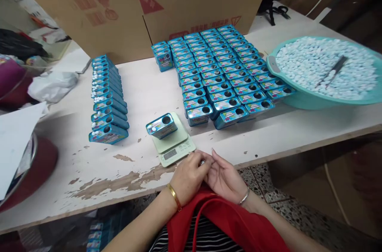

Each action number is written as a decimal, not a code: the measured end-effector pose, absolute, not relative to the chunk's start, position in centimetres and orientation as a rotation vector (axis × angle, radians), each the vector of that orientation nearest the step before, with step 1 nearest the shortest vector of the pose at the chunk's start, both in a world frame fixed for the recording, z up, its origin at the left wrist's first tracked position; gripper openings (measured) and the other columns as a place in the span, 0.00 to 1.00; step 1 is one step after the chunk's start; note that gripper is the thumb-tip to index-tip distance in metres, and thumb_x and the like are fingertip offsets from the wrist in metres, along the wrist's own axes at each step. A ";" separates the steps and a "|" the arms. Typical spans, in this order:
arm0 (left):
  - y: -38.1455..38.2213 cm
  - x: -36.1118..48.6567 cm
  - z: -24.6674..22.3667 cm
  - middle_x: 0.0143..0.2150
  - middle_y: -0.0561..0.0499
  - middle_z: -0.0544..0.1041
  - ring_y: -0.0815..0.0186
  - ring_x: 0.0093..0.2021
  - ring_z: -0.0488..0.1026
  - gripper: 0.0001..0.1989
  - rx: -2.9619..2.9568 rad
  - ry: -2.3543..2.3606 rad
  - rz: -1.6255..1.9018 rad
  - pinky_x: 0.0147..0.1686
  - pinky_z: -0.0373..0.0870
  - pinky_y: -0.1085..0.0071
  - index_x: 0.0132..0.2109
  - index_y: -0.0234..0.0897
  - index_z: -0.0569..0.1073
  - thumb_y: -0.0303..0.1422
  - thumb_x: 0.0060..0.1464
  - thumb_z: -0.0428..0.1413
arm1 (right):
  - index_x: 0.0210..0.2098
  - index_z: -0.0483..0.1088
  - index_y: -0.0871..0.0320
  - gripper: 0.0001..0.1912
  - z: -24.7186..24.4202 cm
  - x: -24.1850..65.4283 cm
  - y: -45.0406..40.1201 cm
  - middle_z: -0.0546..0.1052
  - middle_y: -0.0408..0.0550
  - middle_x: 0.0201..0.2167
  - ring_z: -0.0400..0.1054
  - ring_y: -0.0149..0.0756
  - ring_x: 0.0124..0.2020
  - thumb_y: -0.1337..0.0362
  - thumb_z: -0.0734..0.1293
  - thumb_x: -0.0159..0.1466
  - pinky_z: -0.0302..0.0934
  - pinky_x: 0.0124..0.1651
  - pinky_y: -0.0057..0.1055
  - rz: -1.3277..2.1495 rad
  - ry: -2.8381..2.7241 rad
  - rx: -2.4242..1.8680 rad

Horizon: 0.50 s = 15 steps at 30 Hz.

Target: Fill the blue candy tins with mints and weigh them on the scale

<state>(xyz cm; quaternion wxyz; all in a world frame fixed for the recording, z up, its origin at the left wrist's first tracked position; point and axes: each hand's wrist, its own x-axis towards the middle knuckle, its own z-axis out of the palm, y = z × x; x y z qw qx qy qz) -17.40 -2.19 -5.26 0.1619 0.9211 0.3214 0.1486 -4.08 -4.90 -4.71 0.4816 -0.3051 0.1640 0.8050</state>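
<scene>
My left hand (189, 176), with a gold bracelet, is closed in a pinch over the fingers of the other hand, at the table's front edge. Something small and pale shows between its fingers, too small to name. My right hand (225, 176), with a silver bracelet, lies palm up beside it, fingers curled and partly hidden. Just beyond them is a pale green scale (171, 144). On it stands a blue tin (162, 126) with a dark round opening and white candies on its top.
A row of blue tins (110, 134) stands at the left, several with candies on top. A large block of tins (231, 115) fills the middle right. Beside it is a teal basin (310, 101) of candies with a dark scoop. A cardboard box (193, 1) stands behind; a red bucket (44, 164) is left.
</scene>
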 end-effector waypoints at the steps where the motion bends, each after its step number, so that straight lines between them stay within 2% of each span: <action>1: -2.1 -17.5 -5.3 0.42 0.47 0.70 0.67 0.40 0.68 0.11 2.640 0.904 0.429 0.38 0.70 0.71 0.47 0.37 0.69 0.29 0.61 0.45 | 0.42 0.73 0.65 0.23 -4.7 -4.0 -5.0 0.78 0.50 0.37 0.73 0.29 0.36 0.60 0.50 0.71 0.67 0.43 0.26 1.966 0.405 -0.741; 7: -1.8 -17.9 -4.7 0.37 0.47 0.71 0.68 0.37 0.68 0.09 2.626 0.912 0.506 0.36 0.70 0.72 0.37 0.34 0.68 0.27 0.61 0.43 | 0.43 0.72 0.63 0.20 -5.1 -3.9 -5.2 0.78 0.47 0.33 0.72 0.27 0.35 0.59 0.52 0.71 0.67 0.43 0.26 1.988 0.379 -0.638; 10: -0.9 -18.3 -3.5 0.38 0.48 0.71 0.70 0.37 0.68 0.07 2.512 0.936 0.571 0.36 0.70 0.74 0.40 0.35 0.68 0.26 0.60 0.45 | 0.46 0.71 0.61 0.17 -4.9 -3.9 -5.0 0.78 0.49 0.40 0.72 0.29 0.41 0.59 0.55 0.69 0.64 0.51 0.30 1.986 0.326 -0.618; 15: 3.7 -20.2 0.9 0.38 0.49 0.72 0.71 0.38 0.70 0.06 2.464 1.075 0.865 0.39 0.69 0.75 0.42 0.36 0.68 0.26 0.58 0.49 | 0.49 0.69 0.62 0.19 -4.6 -4.1 -4.5 0.72 0.55 0.53 0.66 0.37 0.56 0.55 0.60 0.66 0.55 0.61 0.35 2.031 0.259 -0.604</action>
